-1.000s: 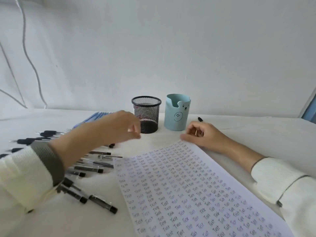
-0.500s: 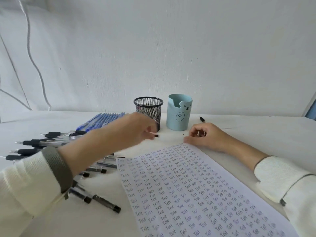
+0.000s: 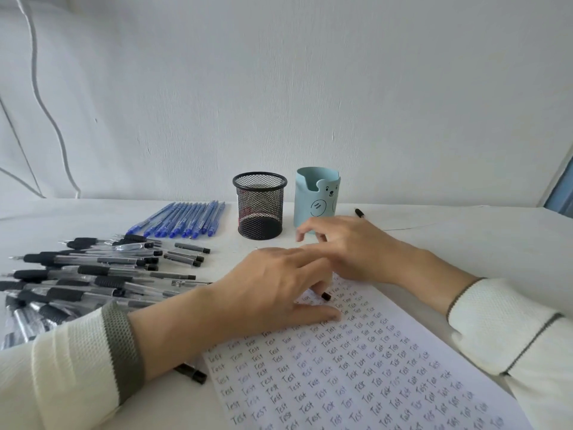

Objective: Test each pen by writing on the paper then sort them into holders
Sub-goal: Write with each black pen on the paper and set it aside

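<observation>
paper: landmark; sheet covered in rows of handwritten "Test", flat on the worktop.
left hand: palm down over the paper's far left corner.
left fingers: curled down onto the paper, grasping a pen; only its black end shows past the fingertips.
right hand: over the paper's far edge, partly behind the left hand.
right fingers: spread toward the left and blurred; whether they grasp anything cannot be told.
far pen: black end shows behind the right hand, beyond the paper's far edge; possibly held by that hand, contact hidden.
mesh holder: upright, beyond the paper's far left corner.
blue holder: upright, beyond the paper's far edge, bear face toward the camera.
blue pens: neat row, beyond and left of the paper.
black pens: loose heap, left of the paper.
stray pen: end shows from under the left forearm, just beside the paper's left edge.
</observation>
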`<state>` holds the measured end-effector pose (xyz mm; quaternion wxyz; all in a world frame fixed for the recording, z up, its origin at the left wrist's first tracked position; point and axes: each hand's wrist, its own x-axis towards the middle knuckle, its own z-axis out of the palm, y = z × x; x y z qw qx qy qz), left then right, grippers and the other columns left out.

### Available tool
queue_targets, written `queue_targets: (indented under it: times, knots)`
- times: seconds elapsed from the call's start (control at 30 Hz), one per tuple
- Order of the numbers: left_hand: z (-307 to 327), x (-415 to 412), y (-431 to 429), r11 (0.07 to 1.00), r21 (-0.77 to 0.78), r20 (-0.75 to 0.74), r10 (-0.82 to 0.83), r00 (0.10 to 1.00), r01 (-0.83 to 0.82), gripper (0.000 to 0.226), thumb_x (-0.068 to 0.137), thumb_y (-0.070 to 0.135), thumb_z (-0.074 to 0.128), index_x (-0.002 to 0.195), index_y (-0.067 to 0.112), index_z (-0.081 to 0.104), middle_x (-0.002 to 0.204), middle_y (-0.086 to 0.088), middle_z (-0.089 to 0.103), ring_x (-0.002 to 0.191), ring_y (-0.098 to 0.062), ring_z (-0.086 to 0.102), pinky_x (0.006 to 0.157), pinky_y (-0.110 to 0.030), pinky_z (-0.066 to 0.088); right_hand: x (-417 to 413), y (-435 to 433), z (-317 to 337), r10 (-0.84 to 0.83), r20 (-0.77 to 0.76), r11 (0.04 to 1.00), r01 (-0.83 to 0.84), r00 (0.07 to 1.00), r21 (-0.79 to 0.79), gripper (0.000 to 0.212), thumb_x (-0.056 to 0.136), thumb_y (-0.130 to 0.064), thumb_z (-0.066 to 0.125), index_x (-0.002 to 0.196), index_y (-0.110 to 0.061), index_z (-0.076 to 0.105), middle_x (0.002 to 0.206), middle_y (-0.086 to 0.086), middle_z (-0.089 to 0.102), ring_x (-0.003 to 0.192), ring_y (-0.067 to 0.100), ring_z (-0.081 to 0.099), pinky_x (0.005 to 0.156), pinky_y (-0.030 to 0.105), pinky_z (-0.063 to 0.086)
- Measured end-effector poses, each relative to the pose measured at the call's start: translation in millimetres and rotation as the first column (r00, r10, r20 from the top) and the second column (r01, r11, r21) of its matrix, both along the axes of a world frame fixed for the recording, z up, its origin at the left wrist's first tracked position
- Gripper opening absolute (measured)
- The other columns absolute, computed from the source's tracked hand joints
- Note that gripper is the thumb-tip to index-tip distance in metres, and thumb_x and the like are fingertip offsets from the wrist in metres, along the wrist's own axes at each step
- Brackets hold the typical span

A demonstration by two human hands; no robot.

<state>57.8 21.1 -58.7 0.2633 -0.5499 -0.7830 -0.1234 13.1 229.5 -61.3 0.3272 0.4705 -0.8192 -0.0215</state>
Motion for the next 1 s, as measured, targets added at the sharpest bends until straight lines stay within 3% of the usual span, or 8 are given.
queue_targets:
  times: [0.17,0.23,0.3,0.4,0.5,0.6,0.77,1.0]
  knots:
    - [5,-4,-2,0.987,0.010,0.067,0.159,0.985,-0.160,0.064,0.070,0.081,0.057,0.095,0.026,0.036,0.086,0.020,0.039,0.068,-0.003,0.034,0.058,-0.007,0.028,2,0,2,-0.018,0.024,0.996,0.016,1.000,0.089,0.047,0.074,-0.006,0.066,0.105,-0.032,0.043,0.096,-0.003,0.054,0.070,0.021,0.058,0.053,0.030,0.050]
    - [12,-4,-5,0.957,-0.090,0.096,0.283,0.954,-0.275,0.071,0.063,0.088,0.054,0.097,0.029,0.034,0.087,0.020,0.035,0.068,-0.005,0.036,0.057,-0.011,0.026,4,-5,2,-0.098,0.052,0.992,0.093,0.994,0.086,0.038,0.087,-0.018,0.065,0.110,-0.038,0.043,0.090,-0.010,0.051,0.066,0.018,0.055,0.053,0.024,0.040]
    - [20,-3,-12,0.884,-0.240,0.125,0.439,0.890,-0.402,0.076,0.060,0.092,0.050,0.102,0.031,0.035,0.096,0.019,0.039,0.081,-0.004,0.041,0.067,-0.017,0.031,5,-7,6,-0.173,0.094,0.973,0.155,0.980,0.170,0.030,0.097,-0.028,0.049,0.124,-0.042,0.047,0.096,-0.012,0.051,0.076,0.018,0.056,0.061,0.019,0.029]
    - [24,2,-28,0.772,-0.405,0.073,0.562,0.824,-0.490,0.089,0.062,0.098,0.035,0.119,0.030,0.041,0.110,0.016,0.041,0.099,-0.006,0.041,0.086,-0.024,0.038,4,-5,3,-0.094,0.013,0.959,0.087,0.995,0.271,0.053,0.092,-0.009,0.052,0.131,-0.044,0.056,0.120,-0.003,0.061,0.083,0.017,0.058,0.063,0.025,0.042]
    - [14,19,-37,0.777,-0.455,0.114,0.535,0.837,-0.435,0.091,0.076,0.093,0.013,0.143,0.033,0.028,0.137,0.016,0.037,0.120,-0.003,0.037,0.108,-0.024,0.033,-4,0,-2,-0.027,-0.080,0.973,0.044,0.996,0.225,0.039,0.092,-0.013,0.058,0.122,-0.036,0.066,0.116,0.001,0.065,0.073,0.018,0.058,0.058,0.029,0.044]
    - [8,34,-39,0.797,-0.511,0.266,0.503,0.822,-0.323,0.075,0.091,0.075,0.013,0.154,0.038,0.003,0.160,0.022,0.003,0.144,0.002,0.010,0.116,-0.020,0.004,-4,4,-2,-0.029,-0.132,0.979,0.055,0.991,0.197,0.035,0.089,-0.010,0.057,0.115,-0.029,0.071,0.113,0.003,0.067,0.073,0.018,0.060,0.056,0.028,0.045]
    - [6,15,-43,0.727,-0.659,0.352,0.524,0.776,-0.192,0.080,0.087,0.078,0.007,0.147,0.038,-0.028,0.149,0.025,-0.032,0.140,0.006,-0.026,0.112,-0.020,-0.017,-2,2,1,0.032,-0.210,0.970,0.020,0.977,0.241,0.040,0.096,-0.007,0.051,0.123,-0.031,0.068,0.126,0.006,0.065,0.083,0.020,0.061,0.064,0.030,0.047]
    - [1,8,-43,0.688,-0.707,0.337,0.529,0.779,-0.161,0.084,0.082,0.081,0.002,0.145,0.037,-0.031,0.151,0.023,-0.035,0.139,0.006,-0.030,0.120,-0.028,-0.013,-4,18,3,0.036,-0.229,0.974,0.017,0.973,0.225,0.020,0.098,-0.009,0.054,0.105,-0.019,0.069,0.124,0.005,0.067,0.093,0.024,0.067,0.070,0.036,0.053]
